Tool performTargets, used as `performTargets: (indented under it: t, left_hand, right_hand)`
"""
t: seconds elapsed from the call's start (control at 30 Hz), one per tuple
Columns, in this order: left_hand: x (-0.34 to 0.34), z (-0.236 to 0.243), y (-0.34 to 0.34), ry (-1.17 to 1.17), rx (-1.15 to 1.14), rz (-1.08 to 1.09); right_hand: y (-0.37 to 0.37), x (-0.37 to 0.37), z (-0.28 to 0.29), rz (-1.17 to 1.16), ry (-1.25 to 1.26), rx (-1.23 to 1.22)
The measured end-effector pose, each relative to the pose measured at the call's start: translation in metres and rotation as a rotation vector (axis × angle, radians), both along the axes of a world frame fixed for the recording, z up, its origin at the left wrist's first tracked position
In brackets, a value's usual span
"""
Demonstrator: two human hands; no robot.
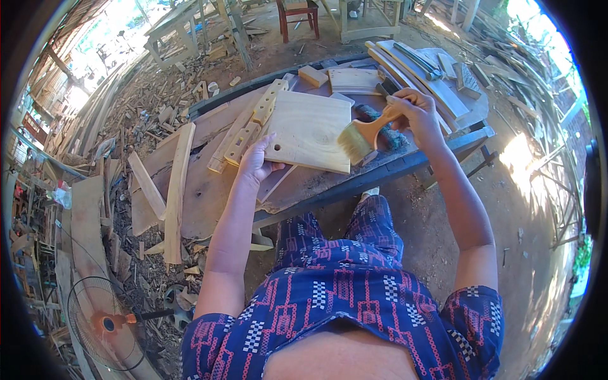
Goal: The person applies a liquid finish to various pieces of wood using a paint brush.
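Centrally, a thin rectangular wooden board with a small round hole near its lower left corner is held tilted above the workbench. The left hand grips that corner, thumb along the edge and fingers beneath. The right hand is closed around the handle of a broad flat paintbrush, whose pale bristles point down and left at the board's right edge; whether they touch it cannot be told. Left of the board, slotted wooden pieces lie on the bench, and a long wooden batten lies nearer its left end. Beyond the board rests a small wooden block; long planks lie at the upper right. Lower left, a round wire-caged fan stands among wood scraps.
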State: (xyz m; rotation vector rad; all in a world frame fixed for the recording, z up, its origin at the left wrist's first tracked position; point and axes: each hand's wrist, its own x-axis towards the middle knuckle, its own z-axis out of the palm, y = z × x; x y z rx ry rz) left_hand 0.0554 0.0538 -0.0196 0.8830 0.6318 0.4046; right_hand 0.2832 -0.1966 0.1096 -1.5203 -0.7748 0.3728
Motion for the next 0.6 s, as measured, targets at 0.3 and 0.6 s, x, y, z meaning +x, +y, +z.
performTargets:
  t: [0.3, 0.6]
  left_hand:
    - [0.000, 0.008, -0.007, 0.043, 0.052, -0.013]
    - [0.001, 0.009, -0.008, 0.003, 0.003, -0.041]
  right_hand:
    - [0.041, 0.035, -0.016, 0.267, 0.080, -0.208]
    - [0.092, 0.082, -0.030, -0.119, -0.275, -0.005]
